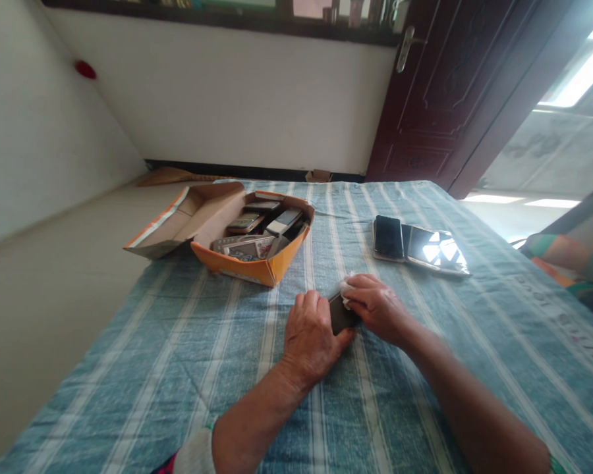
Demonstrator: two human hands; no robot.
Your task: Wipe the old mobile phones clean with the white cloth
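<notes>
A dark phone (pixel 342 318) lies low over the striped cloth, with my left hand (pixel 310 332) closed around its left end and the thumb along its near edge. My right hand (pixel 377 304) pinches a crumpled white tissue (pixel 346 291) and presses it on the phone's upper right part. The phone's two ends are partly hidden under my fingers. Ahead and to the left stands an open orange cardboard box (pixel 286 258) that holds several old mobile phones (pixel 247 222). Its lid is folded back to the left.
Right of the box, a black phone (pixel 389 237) and a shiny, reflective flat device (pixel 439 249) lie on the blue striped cloth (pixel 237 388). Past the table's far edge are a broom (pixel 170 176) and a dark red door (pixel 425 99). Colourful fabric (pixel 568 260) shows at the right.
</notes>
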